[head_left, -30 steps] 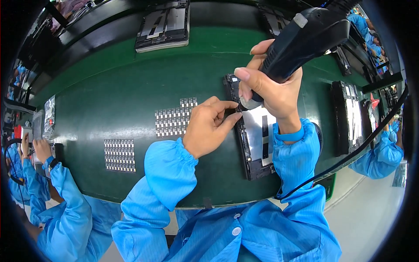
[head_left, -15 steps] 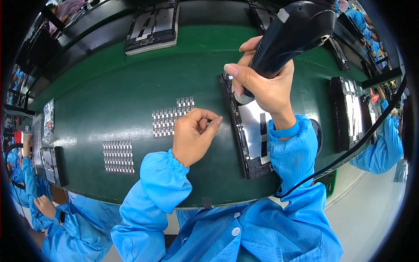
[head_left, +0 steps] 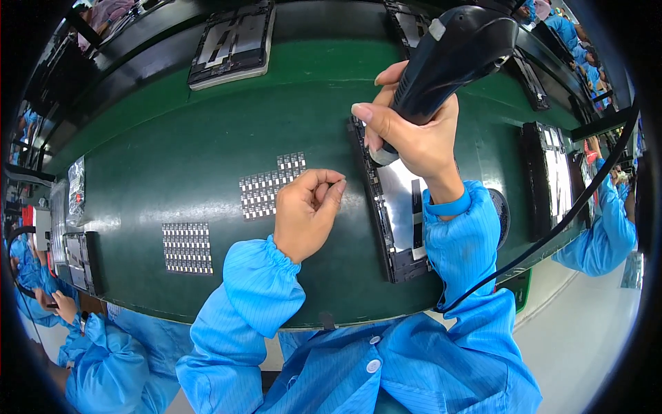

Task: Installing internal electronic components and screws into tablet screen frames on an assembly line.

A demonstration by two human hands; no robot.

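Hands differ: right hand (head_left: pixel 414 138) grips a black driver (head_left: pixel 452 58), tip hidden; left hand (head_left: pixel 307 210) pinches something unseen.

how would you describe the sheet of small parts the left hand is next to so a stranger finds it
On the green belt, look just left of the left hand. The upper parts sheet is a stepped grid of small silvery pieces; the lower parts sheet, farther left, is a plain rectangle.

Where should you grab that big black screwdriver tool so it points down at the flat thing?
Probably around its thick black body, as the right hand does now: fingers wrapped round the electric screwdriver from the side, below where the cable leaves. The body is long and rounded, standing tilted over the open device, so a wrapped grip should steady its tip.
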